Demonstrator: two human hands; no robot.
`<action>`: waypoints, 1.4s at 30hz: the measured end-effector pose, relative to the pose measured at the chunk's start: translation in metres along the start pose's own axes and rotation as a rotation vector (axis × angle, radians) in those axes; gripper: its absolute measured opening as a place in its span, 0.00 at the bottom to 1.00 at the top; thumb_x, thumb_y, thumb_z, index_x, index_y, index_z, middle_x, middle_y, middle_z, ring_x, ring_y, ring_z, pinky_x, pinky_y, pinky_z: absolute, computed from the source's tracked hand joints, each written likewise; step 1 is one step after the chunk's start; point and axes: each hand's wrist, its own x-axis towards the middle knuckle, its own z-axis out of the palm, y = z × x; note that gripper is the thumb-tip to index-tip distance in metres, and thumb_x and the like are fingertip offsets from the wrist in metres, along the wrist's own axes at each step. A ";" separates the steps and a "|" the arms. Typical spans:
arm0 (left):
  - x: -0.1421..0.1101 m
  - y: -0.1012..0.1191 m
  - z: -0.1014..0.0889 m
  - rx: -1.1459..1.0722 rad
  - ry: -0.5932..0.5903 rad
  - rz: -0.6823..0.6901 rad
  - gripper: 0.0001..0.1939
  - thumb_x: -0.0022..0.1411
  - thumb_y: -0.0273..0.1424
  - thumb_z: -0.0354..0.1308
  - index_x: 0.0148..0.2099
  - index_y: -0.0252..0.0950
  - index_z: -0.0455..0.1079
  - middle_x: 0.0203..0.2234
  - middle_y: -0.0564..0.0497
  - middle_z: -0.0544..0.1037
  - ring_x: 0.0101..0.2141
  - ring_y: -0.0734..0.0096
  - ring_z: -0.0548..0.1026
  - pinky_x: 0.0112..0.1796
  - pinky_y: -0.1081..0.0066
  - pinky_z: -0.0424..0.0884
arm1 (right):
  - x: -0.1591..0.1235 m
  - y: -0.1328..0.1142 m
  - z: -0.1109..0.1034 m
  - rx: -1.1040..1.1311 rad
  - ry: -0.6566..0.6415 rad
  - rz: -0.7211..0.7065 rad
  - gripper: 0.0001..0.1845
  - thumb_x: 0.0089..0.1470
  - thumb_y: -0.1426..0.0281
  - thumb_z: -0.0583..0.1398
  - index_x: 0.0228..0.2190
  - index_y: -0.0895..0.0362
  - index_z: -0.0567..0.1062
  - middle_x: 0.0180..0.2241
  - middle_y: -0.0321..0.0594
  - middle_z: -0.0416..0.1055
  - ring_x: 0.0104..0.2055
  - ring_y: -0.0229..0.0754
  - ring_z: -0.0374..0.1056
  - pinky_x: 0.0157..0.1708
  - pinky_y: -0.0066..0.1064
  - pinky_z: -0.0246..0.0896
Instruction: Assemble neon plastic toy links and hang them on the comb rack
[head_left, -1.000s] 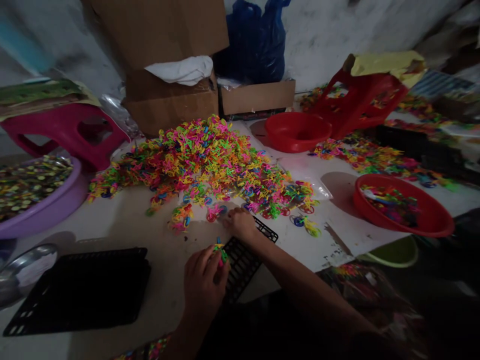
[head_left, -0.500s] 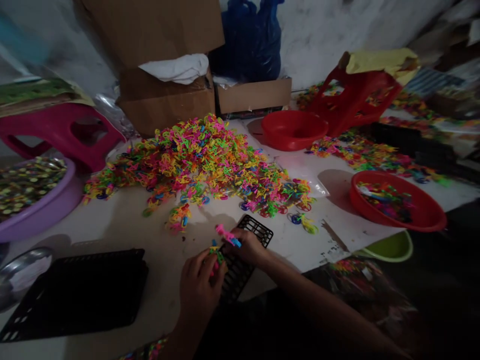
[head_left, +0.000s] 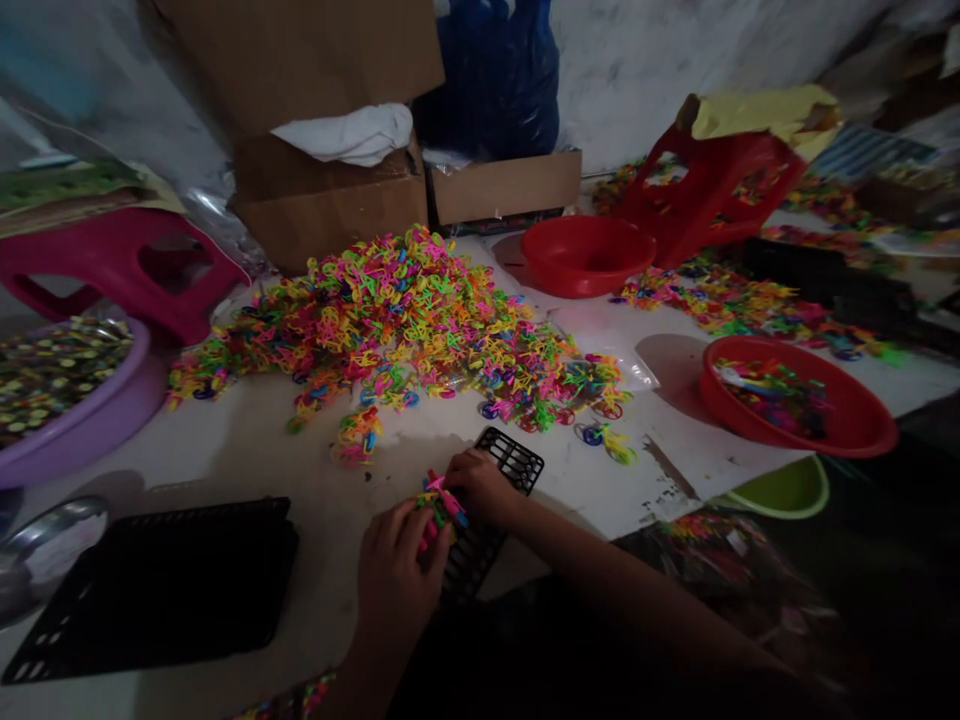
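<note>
My left hand (head_left: 397, 560) is closed around small plastic toy pieces (head_left: 431, 515) in green, yellow and pink. Just above them, my right hand (head_left: 480, 484) pinches a pink and blue plastic toy piece (head_left: 448, 494) that meets or overlaps the left hand's pieces. Whether the pieces are joined cannot be made out. Both hands are over a black slotted plastic tray (head_left: 517, 460), which lies slanted on the white table (head_left: 330, 560). Beyond the hands spreads a large heap of bright plastic toy pieces (head_left: 420, 310).
Stacked black trays (head_left: 172, 580) and a metal bowl (head_left: 67, 540) lie at left, below a purple basin (head_left: 142, 390). Red basins (head_left: 585, 280) (head_left: 847, 440) stand behind and at right. A pink stool (head_left: 112, 240), a red stool (head_left: 705, 190) and cardboard boxes (head_left: 322, 215) stand farther back.
My right hand has moved slightly left, bringing the pink and blue piece down against the pieces in my left hand. The left hand has barely moved.
</note>
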 end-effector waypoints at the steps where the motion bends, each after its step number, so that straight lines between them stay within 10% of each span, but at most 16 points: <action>1: 0.000 -0.001 0.000 0.005 -0.003 0.007 0.08 0.56 0.31 0.56 0.39 0.34 0.70 0.34 0.45 0.73 0.36 0.65 0.70 0.40 0.65 0.66 | 0.001 0.000 -0.001 0.027 -0.020 -0.017 0.02 0.45 0.69 0.63 0.25 0.55 0.77 0.30 0.38 0.70 0.35 0.39 0.62 0.36 0.30 0.50; 15: -0.002 -0.001 0.002 0.062 0.024 0.049 0.08 0.57 0.31 0.55 0.38 0.33 0.70 0.35 0.44 0.74 0.36 0.64 0.70 0.39 0.65 0.66 | 0.008 -0.021 -0.013 -0.307 -0.172 0.012 0.07 0.52 0.69 0.57 0.30 0.57 0.75 0.32 0.45 0.69 0.39 0.45 0.61 0.40 0.36 0.50; 26: -0.006 -0.001 0.005 0.055 0.019 0.037 0.12 0.58 0.33 0.55 0.43 0.34 0.68 0.35 0.44 0.73 0.37 0.63 0.70 0.40 0.65 0.66 | -0.009 -0.018 -0.008 -0.098 -0.149 -0.007 0.05 0.50 0.70 0.59 0.29 0.55 0.76 0.31 0.39 0.73 0.42 0.44 0.63 0.46 0.39 0.48; 30: -0.003 -0.004 0.000 0.138 -0.124 0.117 0.19 0.60 0.33 0.51 0.53 0.39 0.64 0.46 0.41 0.68 0.38 0.62 0.69 0.39 0.63 0.66 | -0.005 -0.007 -0.033 0.031 -0.143 -0.010 0.11 0.49 0.74 0.58 0.36 0.54 0.75 0.38 0.37 0.73 0.42 0.38 0.65 0.44 0.29 0.54; 36: -0.001 -0.007 -0.003 0.169 -0.205 0.163 0.18 0.60 0.33 0.49 0.52 0.44 0.66 0.39 0.45 0.72 0.35 0.63 0.70 0.36 0.64 0.68 | -0.001 0.047 -0.085 -0.445 0.073 0.496 0.14 0.53 0.77 0.54 0.39 0.55 0.74 0.43 0.49 0.67 0.48 0.49 0.58 0.45 0.38 0.52; 42: 0.019 0.001 -0.020 -0.104 -0.079 0.029 0.17 0.58 0.35 0.52 0.50 0.40 0.68 0.47 0.43 0.70 0.48 0.57 0.67 0.45 0.58 0.67 | -0.009 0.037 -0.108 -0.469 0.261 0.203 0.13 0.57 0.69 0.52 0.40 0.57 0.74 0.34 0.47 0.68 0.40 0.47 0.59 0.42 0.39 0.51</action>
